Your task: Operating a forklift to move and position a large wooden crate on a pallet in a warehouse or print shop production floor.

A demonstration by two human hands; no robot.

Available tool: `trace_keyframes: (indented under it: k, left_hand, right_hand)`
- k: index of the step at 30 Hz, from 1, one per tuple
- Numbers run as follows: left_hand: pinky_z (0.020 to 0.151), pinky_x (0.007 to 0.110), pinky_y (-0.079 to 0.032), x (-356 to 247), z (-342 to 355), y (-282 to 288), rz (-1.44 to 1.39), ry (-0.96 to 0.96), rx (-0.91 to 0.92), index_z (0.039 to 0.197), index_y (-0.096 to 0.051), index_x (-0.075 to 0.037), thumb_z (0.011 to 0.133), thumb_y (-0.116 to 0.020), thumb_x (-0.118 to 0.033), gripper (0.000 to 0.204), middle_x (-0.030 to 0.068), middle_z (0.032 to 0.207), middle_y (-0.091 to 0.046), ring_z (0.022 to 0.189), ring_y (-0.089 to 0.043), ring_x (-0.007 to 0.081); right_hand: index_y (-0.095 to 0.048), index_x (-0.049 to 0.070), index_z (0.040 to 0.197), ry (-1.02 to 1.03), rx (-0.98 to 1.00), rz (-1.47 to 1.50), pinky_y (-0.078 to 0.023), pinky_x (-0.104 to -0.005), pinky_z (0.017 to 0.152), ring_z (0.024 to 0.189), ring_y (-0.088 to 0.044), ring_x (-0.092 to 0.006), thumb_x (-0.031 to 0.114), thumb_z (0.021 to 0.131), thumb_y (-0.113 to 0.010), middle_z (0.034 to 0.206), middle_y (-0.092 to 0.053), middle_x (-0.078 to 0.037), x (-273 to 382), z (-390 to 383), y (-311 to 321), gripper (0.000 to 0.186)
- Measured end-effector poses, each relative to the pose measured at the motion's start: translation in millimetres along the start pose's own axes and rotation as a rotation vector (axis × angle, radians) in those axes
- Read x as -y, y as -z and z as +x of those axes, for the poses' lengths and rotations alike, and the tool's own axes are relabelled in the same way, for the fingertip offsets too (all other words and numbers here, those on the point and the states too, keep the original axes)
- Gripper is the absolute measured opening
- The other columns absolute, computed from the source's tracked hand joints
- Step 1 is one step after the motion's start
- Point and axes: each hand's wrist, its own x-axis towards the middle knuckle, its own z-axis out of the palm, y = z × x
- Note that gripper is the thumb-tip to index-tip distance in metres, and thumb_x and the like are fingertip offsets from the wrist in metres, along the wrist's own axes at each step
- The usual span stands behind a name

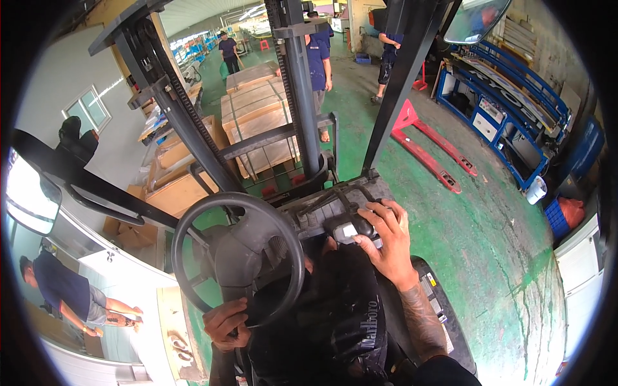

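Fingers of my left hand (226, 323) wrap tight around the bottom of the steering wheel (238, 257). My right hand (385, 239) lies on the control levers (347, 226), fingers curled over them. Wooden crates (257, 119) sit on the forks ahead. People (318, 61) walk close by, so a sudden push could hit them.

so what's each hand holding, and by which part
The left hand grips the steering wheel at the lower rim, nearest the person. The right hand rests over the control levers on the dash, fingers on their knobs.
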Motion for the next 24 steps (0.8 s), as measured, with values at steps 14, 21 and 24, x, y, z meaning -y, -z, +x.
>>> trace_keyframes:
  k: [14,21,24]
  left_hand:
    - [0.079,0.042,-0.072,-71.5,-34.0,5.8,-0.019,0.036,-0.042,0.083,-0.074,-0.001,0.072,-0.067,0.001,0.013,0.0164,0.095,-0.080,0.091,-0.086,0.0368]
    - [0.098,0.054,-0.066,-150.4,-52.5,-11.3,0.021,0.245,-0.060,0.085,-0.075,0.001,0.074,-0.063,0.004,0.016,0.0165,0.106,-0.080,0.112,-0.082,0.0407]
    - [0.122,0.067,-0.048,-180.5,-53.1,-17.5,0.105,0.303,0.033,0.086,-0.078,-0.004,0.076,-0.063,0.004,0.020,0.0109,0.126,-0.079,0.143,-0.067,0.0468]
  right_hand:
    - [-0.075,0.013,0.140,0.001,-0.017,-0.005,-0.044,-0.0566,0.121,0.143,-0.053,-0.0413,0.032,0.089,-0.090,0.147,-0.068,-0.008,23.7,-51.4,44.5,0.057]
    - [-0.077,0.013,0.129,0.055,-0.052,0.005,-0.039,-0.0659,0.122,0.151,-0.048,-0.0455,0.031,0.087,-0.090,0.152,-0.064,-0.012,40.4,-91.9,69.4,0.048]
    - [-0.076,0.012,0.120,0.062,-0.090,0.050,-0.036,-0.0698,0.122,0.155,-0.044,-0.0474,0.027,0.082,-0.089,0.154,-0.061,-0.013,40.0,-113.0,76.6,0.042]
